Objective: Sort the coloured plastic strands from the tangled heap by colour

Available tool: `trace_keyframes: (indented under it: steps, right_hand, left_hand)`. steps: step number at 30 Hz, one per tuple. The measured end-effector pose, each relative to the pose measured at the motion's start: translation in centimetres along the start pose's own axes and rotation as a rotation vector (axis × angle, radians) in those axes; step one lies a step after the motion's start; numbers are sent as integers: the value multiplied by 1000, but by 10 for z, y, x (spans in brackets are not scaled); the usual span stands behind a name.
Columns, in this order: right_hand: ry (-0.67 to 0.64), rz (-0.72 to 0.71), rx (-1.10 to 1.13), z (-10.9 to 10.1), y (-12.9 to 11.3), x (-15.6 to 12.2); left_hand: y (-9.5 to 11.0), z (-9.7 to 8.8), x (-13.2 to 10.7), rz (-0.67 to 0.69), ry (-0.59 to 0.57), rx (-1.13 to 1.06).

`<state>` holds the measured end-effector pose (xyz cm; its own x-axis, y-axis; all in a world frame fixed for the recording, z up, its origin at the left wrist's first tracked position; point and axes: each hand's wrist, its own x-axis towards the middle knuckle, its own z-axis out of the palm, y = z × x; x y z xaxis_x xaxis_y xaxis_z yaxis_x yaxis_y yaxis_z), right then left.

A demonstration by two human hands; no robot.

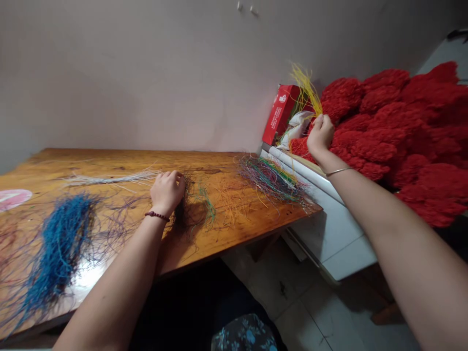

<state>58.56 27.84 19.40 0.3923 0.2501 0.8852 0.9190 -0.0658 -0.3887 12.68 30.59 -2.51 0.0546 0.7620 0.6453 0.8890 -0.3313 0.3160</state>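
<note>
High on the right, my right hand (321, 132) is closed around the lower end of a bunch of yellow fibre strands (310, 92), whose loose tips fan upward. My left hand (168, 190) rests on the wooden table with its fingers curled in. Right beside it, dark strands (180, 209) lie against the fingers; what the fingers hold is hidden. A bundle of white strands (113, 179) stretches to the left of that hand. Loose green strands (209, 204) and orange strands (230, 197) are scattered to its right.
A thick blue strand bundle (66, 239) covers the left of the wooden table (204, 243). Mixed coloured strands (270, 178) lie at its right end. Beyond stand a white surface (347, 248), a red box (280, 109) and a heap of red fluffy bunches (387, 122). A wall (146, 73) rises behind.
</note>
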Motion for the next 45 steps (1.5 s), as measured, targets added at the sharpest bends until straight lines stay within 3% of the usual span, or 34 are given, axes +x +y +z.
trace_keyframes:
  steps: [6,15,22,36,41,45]
  right_hand:
    - [40,35,22,1,-27,9]
    - [132,11,-1,4,-38,36]
    - [145,-30,-52,-4,-55,53]
    - [182,-157,64,-25,-86,55]
    - [203,-231,173,-30,-110,52]
    - [216,-317,307,-35,-138,37]
  left_hand:
    - [-1,-1,0,-11,4,-3]
    - [2,-2,0,-25,1,3]
    - [-2,1,0,-5,3,5]
    - [2,-4,0,-76,-25,-48]
    - [4,-3,1,-131,-87,-163]
    - [6,-6,2,-91,0,-269]
